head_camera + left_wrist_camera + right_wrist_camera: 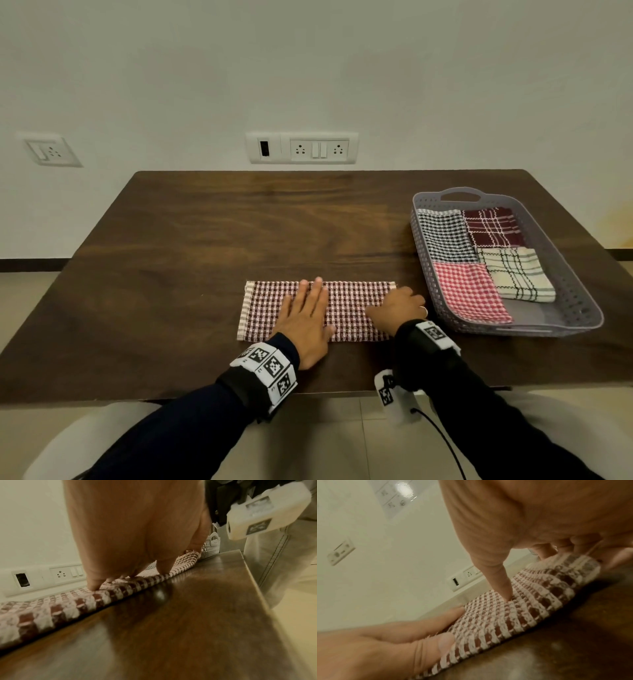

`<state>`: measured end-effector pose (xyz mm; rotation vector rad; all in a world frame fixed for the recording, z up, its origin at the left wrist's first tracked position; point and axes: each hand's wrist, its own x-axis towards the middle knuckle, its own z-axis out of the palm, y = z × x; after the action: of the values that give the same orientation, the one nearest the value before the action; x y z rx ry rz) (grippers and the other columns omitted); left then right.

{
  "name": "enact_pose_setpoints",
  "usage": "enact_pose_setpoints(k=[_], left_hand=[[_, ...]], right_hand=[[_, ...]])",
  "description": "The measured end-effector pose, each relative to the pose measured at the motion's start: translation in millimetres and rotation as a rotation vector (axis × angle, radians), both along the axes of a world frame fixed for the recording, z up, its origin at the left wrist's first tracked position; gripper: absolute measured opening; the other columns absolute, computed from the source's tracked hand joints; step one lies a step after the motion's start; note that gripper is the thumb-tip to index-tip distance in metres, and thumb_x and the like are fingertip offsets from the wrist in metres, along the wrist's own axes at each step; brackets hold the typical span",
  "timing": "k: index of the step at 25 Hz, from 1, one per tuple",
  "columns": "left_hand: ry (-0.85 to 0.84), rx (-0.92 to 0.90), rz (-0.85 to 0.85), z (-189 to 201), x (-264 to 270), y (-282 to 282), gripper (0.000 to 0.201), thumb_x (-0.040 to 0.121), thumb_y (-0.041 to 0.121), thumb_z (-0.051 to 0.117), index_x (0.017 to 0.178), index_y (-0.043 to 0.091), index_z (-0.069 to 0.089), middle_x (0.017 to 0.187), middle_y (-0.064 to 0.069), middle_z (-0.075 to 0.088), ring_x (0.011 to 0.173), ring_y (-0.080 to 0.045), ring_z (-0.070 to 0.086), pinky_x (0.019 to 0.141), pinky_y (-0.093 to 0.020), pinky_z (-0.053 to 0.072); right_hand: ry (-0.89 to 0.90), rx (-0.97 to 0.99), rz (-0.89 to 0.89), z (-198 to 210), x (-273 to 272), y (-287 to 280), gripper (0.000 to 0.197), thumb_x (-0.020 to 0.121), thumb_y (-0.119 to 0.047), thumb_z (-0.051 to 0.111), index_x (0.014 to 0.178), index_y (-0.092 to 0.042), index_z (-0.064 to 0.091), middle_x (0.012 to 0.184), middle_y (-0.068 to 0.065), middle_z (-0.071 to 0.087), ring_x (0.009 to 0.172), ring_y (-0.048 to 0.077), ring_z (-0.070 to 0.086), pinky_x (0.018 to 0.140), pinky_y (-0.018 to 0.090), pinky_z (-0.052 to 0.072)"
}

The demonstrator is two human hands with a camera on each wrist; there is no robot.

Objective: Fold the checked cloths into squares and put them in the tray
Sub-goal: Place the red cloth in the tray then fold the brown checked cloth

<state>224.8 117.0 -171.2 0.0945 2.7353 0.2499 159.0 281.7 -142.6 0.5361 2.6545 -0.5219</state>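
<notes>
Head view: our left hand (306,317) lies flat, grip apart, pinning the maroon checked cloth (346,298) to the surface (205,240) while our right hand (397,310) curls on its end beside the tray (579,298), likely readying the square fold.

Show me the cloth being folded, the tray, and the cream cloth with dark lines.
brown checked cloth (263,310), head view, bare left part on the table.
tray (460,196), head view, far rim handle.
cream cloth (515,274), head view, middle of its folded top.
</notes>
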Motion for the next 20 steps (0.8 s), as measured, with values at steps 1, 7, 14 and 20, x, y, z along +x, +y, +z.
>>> enact_pose_setpoints(k=[1, 7, 14, 20], left_hand=[[-0.029, -0.006, -0.027, 1, -1, 1, 0.071, 0.104, 0.044, 0.025, 0.156, 0.017, -0.016, 0.16, 0.0, -0.03, 0.147, -0.021, -0.028, 0.122, -0.048, -0.01], [-0.062, -0.053, -0.02, 0, -5, 8, 0.073, 0.102, 0.042, 0.028, 0.156, 0.014, -0.013, 0.161, -0.002, -0.028, 0.149, -0.023, -0.025, 0.121, -0.05, -0.009], [-0.03, 0.043, -0.047, 8, 1, 25, 0.074, 0.101, 0.043, 0.034, 0.158, 0.013, -0.003, 0.164, -0.004, -0.019, 0.151, -0.024, -0.016, 0.122, -0.048, -0.004], [0.042, 0.544, 0.22, 59, -21, -14, 0.026, 0.103, 0.022, 0.043, 0.124, 0.013, 0.056, 0.114, -0.008, 0.069, 0.097, -0.02, 0.069, 0.086, -0.037, 0.057]], right_hand=[[-0.03, -0.015, -0.013, -1, -4, 3, 0.085, 0.081, -0.042, 0.073, 0.141, -0.002, 0.028, 0.147, 0.021, 0.036, 0.133, 0.037, 0.04, 0.106, 0.042, 0.039], [-0.084, -0.157, -0.107, -11, -16, 8, 0.082, 0.077, -0.029, 0.077, 0.142, -0.003, 0.034, 0.146, 0.021, 0.036, 0.128, 0.039, 0.046, 0.1, 0.037, 0.047], [0.127, -0.532, -0.126, 4, -27, 19, 0.079, 0.047, -0.026, 0.073, 0.115, 0.01, 0.055, 0.102, 0.024, 0.069, 0.088, 0.034, 0.069, 0.065, 0.03, 0.05], [0.32, -0.743, -0.076, 54, -5, 19, 0.044, 0.079, -0.018, 0.072, 0.114, -0.002, 0.051, 0.092, 0.015, 0.071, 0.084, 0.026, 0.071, 0.079, 0.043, 0.059]])
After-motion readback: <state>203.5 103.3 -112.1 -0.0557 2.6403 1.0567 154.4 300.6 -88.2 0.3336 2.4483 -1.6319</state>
